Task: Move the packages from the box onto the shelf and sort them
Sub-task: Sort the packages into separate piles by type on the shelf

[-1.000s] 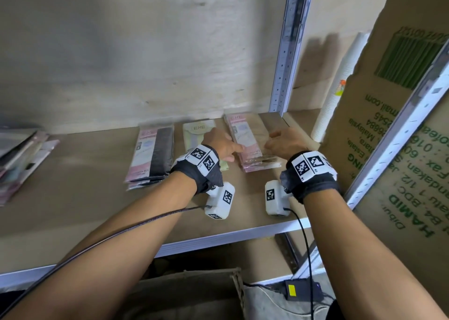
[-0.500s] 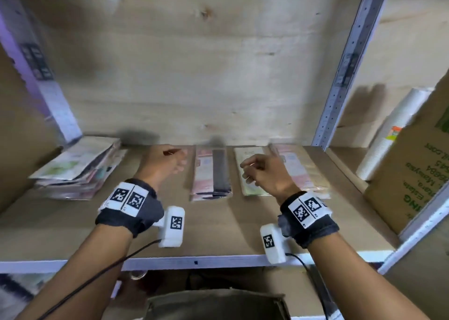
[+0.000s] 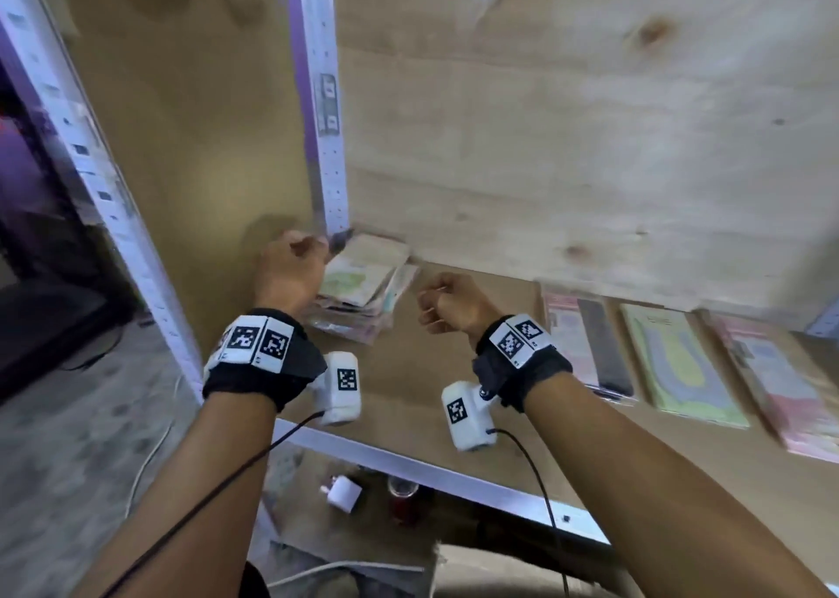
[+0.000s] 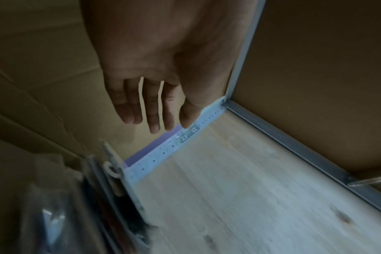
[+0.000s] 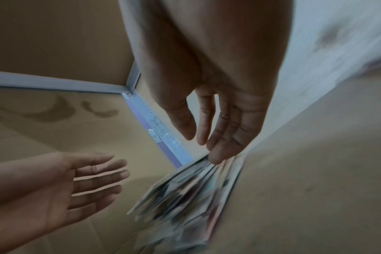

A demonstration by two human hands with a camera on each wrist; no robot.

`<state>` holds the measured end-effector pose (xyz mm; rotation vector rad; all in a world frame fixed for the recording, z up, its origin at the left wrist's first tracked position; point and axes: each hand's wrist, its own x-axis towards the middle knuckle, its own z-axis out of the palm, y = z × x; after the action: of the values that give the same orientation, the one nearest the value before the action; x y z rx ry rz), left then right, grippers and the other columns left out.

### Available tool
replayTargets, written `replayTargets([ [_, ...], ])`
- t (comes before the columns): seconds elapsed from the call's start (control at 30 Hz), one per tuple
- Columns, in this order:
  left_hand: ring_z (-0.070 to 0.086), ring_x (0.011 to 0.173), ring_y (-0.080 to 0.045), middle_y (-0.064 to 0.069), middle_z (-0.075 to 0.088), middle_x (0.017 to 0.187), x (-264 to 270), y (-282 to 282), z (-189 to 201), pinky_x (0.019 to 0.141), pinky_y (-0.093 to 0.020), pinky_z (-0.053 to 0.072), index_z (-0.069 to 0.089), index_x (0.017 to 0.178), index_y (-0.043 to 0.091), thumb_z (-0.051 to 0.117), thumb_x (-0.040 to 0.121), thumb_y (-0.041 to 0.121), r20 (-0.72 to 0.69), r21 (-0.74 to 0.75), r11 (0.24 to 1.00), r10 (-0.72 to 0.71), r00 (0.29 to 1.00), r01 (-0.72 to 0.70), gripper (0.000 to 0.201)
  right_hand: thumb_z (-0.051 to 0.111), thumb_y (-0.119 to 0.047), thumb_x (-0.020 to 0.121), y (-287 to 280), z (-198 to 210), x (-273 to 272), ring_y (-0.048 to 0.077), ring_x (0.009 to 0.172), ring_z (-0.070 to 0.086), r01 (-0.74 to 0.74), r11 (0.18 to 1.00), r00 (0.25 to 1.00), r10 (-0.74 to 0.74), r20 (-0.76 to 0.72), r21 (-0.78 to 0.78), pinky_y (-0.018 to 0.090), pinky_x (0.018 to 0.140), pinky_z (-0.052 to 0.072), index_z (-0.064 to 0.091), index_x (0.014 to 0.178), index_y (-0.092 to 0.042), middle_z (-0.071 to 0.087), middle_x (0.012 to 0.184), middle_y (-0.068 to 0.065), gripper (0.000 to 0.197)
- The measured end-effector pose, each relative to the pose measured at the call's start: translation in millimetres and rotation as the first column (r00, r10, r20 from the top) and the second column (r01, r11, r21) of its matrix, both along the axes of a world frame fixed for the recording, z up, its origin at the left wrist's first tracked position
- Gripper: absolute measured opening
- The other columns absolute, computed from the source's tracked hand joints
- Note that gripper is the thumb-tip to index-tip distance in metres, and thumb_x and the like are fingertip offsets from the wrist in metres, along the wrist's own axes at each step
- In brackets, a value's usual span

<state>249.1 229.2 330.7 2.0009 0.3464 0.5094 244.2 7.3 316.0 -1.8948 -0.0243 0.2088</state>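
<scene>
A loose stack of flat packages (image 3: 363, 289) lies in the back left corner of the wooden shelf (image 3: 408, 393), blurred in the left wrist view (image 4: 76, 206) and the right wrist view (image 5: 185, 197). My left hand (image 3: 290, 270) hovers at the stack's left side, fingers straight and empty (image 4: 150, 123). My right hand (image 3: 447, 302) hangs just right of the stack, fingers relaxed and holding nothing (image 5: 205, 146). Three sorted piles lie further right: pink and black (image 3: 585, 343), green and yellow (image 3: 676, 366), pink (image 3: 781, 384).
A perforated metal upright (image 3: 324, 143) stands in the corner behind the stack, with a cardboard side wall to its left and a plywood back wall (image 3: 590, 143). The shelf's metal front rail (image 3: 408, 461) runs under my wrists. Below it sit a white adapter (image 3: 343, 493) and a glass (image 3: 402, 491).
Both hands and my view have swung left, from the sorted piles at the right to the loose stack in the left corner. Neither hand holds anything.
</scene>
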Motion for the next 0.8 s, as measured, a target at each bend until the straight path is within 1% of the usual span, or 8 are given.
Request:
replayTargets([
  [0.1, 0.060, 0.107, -0.021, -0.003, 0.065, 0.122, -3.9, 10.9, -8.2, 0.091, -0.031, 0.043, 0.061, 0.127, 0.011, 0.059, 0.097, 0.034, -0.098, 0.027, 0.995, -0.089, 0.991, 0.092, 0.039, 0.060, -0.017, 0.097, 36.1, -1.9, 17.7, 0.023, 0.059, 0.055, 0.037, 0.996, 0.998, -0.033, -0.047, 0.079, 0.041, 0.070, 0.056, 0.054, 0.079, -0.012, 0.052, 0.075, 0.010, 0.019],
  [0.17, 0.056, 0.099, -0.020, 0.001, 0.059, 0.111, -8.0, 12.3, -13.5, 0.084, -0.029, 0.038, 0.060, 0.129, 0.009, 0.057, 0.098, 0.036, -0.191, 0.087, 0.980, -0.158, 0.969, 0.177, 0.042, 0.063, -0.028, 0.095, 52.9, -3.3, 23.8, 0.023, 0.059, 0.056, 0.069, 0.993, 0.997, -0.065, -0.048, 0.091, 0.041, 0.069, 0.058, 0.051, 0.077, -0.012, 0.052, 0.074, 0.009, 0.028],
  [0.3, 0.061, 0.088, -0.019, -0.003, 0.070, 0.109, -10.0, 10.9, -18.3, 0.077, -0.031, 0.043, 0.071, 0.111, 0.015, 0.056, 0.098, 0.037, -0.253, 0.123, 0.945, -0.266, 0.930, 0.304, 0.029, 0.070, -0.027, 0.091, 68.4, -8.5, 27.7, 0.016, 0.056, 0.058, 0.094, 0.988, 0.995, -0.092, -0.027, 0.120, 0.025, 0.044, 0.054, 0.046, 0.074, -0.018, 0.055, 0.073, 0.002, 0.030],
  [0.4, 0.065, 0.094, -0.023, -0.003, 0.072, 0.101, -13.5, 7.3, -16.1, 0.082, -0.031, 0.046, 0.075, 0.101, 0.017, 0.059, 0.097, 0.032, -0.205, 0.163, 0.940, -0.266, 0.942, 0.301, 0.022, 0.074, -0.013, 0.087, 63.1, -13.8, 28.6, 0.009, 0.044, 0.060, 0.079, 0.993, 0.996, -0.075, -0.046, 0.090, 0.021, 0.037, 0.048, 0.047, 0.076, -0.016, 0.057, 0.074, 0.002, 0.030],
  [0.53, 0.065, 0.097, -0.019, 0.001, 0.070, 0.100, -18.9, -1.0, -13.2, 0.086, -0.028, 0.048, 0.075, 0.106, 0.015, 0.061, 0.093, 0.020, -0.185, 0.208, 0.932, -0.262, 0.947, 0.298, 0.020, 0.077, -0.012, 0.083, 46.5, -16.9, 22.7, 0.022, 0.065, 0.059, 0.092, 0.995, 0.994, -0.089, -0.070, 0.036, 0.032, 0.055, 0.052, 0.047, 0.083, -0.012, 0.056, 0.079, 0.007, 0.031],
  [0.6, 0.066, 0.101, -0.019, -0.003, 0.072, 0.107, -19.2, -3.6, -12.2, 0.093, -0.030, 0.052, 0.073, 0.113, 0.014, 0.059, 0.092, 0.009, -0.205, 0.201, 0.930, -0.268, 0.941, 0.308, 0.026, 0.076, -0.008, 0.084, 33.9, -17.7, 18.8, 0.023, 0.067, 0.058, 0.091, 0.990, 0.992, -0.081, -0.095, 0.108, 0.031, 0.053, 0.045, 0.049, 0.086, -0.011, 0.060, 0.085, 0.010, 0.027],
  [0.7, 0.063, 0.097, -0.019, -0.008, 0.071, 0.111, -23.0, -7.9, -11.5, 0.086, -0.028, 0.050, 0.068, 0.119, 0.015, 0.049, 0.089, -0.005, -0.226, 0.229, 0.909, -0.298, 0.927, 0.348, 0.041, 0.069, 0.002, 0.087, 13.9, -11.2, 8.0, 0.020, 0.062, 0.058, 0.140, 0.946, 0.986, -0.107, -0.129, 0.292, 0.023, 0.045, 0.041, 0.049, 0.105, -0.009, 0.064, 0.091, 0.014, 0.029],
  [0.8, 0.056, 0.114, -0.027, -0.011, 0.059, 0.130, -25.1, -16.5, -8.8, 0.099, -0.031, 0.044, 0.062, 0.131, 0.026, 0.062, 0.086, 0.001, -0.244, 0.391, 0.845, -0.286, 0.927, 0.364, 0.051, 0.065, 0.004, 0.089, -8.0, 3.3, -4.8, 0.019, 0.058, 0.053, 0.142, 0.892, 0.988, -0.099, -0.122, 0.430, 0.022, 0.045, 0.042, 0.050, 0.123, -0.005, 0.062, 0.092, 0.019, 0.038],
])
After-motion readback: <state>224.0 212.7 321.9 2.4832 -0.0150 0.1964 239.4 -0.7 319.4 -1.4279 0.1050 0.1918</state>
